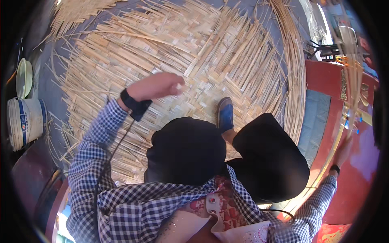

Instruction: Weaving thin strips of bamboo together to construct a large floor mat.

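Note:
A large round mat (170, 52) of pale split reed or bamboo strips, woven in a zigzag, spreads before me. Loose strip ends stick out all round its rim. Over the middle of the mat is my left hand (158, 86), its fingers curled together; a small pale spot shows at the fingertips, too small to name. Far out to the right, my right hand (344, 150) is closed around a bundle of long reed strips (351, 77). The bundle stands up away from me and is smeared by motion. My shoe (225, 114) rests on the mat.
At the left stand a white bucket (28, 122) and a pale green basin (24, 78). A long bundle of loose strips (293, 60) curves along the mat's right edge. Beyond it lie a grey-blue pad (314, 121) and a red surface (324, 81). Another woven piece (77, 14) lies upper left.

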The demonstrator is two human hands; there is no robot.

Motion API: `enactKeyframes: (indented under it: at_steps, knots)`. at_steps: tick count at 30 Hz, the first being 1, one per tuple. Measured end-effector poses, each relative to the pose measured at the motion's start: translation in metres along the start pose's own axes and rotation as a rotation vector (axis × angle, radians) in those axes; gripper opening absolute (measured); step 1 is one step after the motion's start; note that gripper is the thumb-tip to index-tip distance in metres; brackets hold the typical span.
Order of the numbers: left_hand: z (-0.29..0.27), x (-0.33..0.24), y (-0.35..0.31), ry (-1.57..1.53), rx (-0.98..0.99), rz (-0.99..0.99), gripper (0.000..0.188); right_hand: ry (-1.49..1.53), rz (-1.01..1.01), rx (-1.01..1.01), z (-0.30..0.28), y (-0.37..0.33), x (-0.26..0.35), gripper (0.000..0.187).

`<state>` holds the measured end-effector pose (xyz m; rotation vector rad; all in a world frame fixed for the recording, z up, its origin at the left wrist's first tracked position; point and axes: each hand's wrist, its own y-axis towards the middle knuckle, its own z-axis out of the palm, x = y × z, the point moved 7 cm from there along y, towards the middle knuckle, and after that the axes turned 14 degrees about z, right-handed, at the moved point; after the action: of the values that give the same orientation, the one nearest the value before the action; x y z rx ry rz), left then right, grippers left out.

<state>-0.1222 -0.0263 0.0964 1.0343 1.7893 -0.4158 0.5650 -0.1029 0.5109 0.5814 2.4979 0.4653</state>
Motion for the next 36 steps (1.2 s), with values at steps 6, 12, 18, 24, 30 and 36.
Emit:
enactKeyframes:
  at_steps: [6, 12, 18, 24, 30, 36]
  knots:
    - [-0.123, -0.001, -0.056, 0.038, -0.272, -0.354, 0.031, 0.026, -0.003, 0.468, 0.240, -0.112, 0.108, 0.047]
    - [-0.167, -0.063, -0.126, 0.184, -0.492, -0.645, 0.027, 0.003, -0.182, 0.748, 0.314, -0.169, 0.251, 0.054]
    - [-0.143, -0.154, -0.175, 0.311, -0.926, -0.626, 0.030, 0.768, -0.705, 0.387, 0.213, -0.071, 0.460, 0.039]
    - [-0.083, -0.281, -0.157, 0.646, -1.019, -0.549, 0.033, 0.923, -1.448, 0.261, 0.144, -0.134, 0.702, 0.042]
    - [-0.020, -0.352, -0.103, 0.693, -0.902, -0.363, 0.037, 0.728, -1.765, 0.313, 0.144, -0.189, 0.771, 0.017]
    - [0.072, -0.357, -0.043, 0.653, -0.762, -0.246, 0.041, 0.778, -1.824, 0.075, 0.183, -0.195, 0.723, 0.016]
